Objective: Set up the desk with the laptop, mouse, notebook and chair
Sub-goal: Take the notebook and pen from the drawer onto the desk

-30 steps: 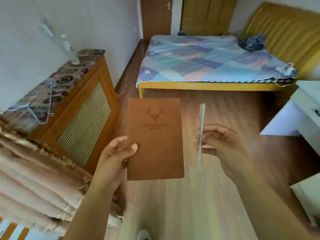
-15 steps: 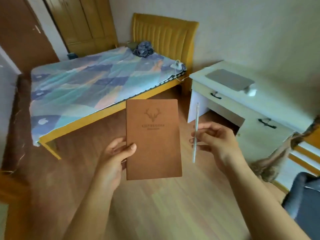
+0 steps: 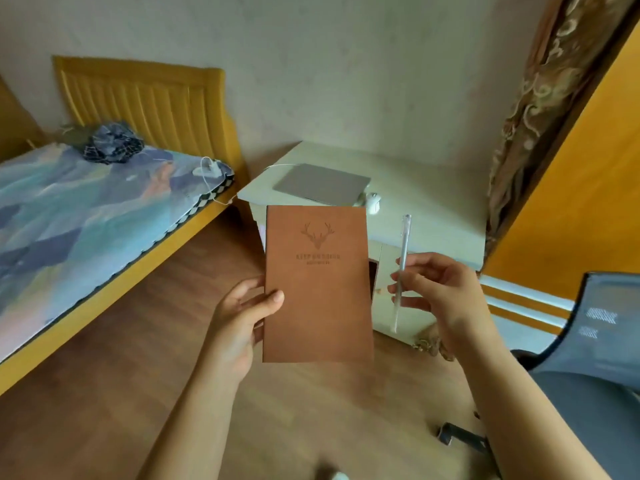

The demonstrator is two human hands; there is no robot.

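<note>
Now the left hand (image 3: 242,317) is pinching the brown deer-embossed notebook (image 3: 317,284) upright mid-frame, the right hand (image 3: 440,292) pinching a clear pen (image 3: 401,268), likely carrying both toward the white tabletop (image 3: 426,206).

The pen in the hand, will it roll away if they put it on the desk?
Probably yes. The pen looks thin, round and smooth, so it could roll on the flat white desk. It seems light: the right hand holds it upright with just its fingertips. Laying it against the notebook might stop it.
</note>
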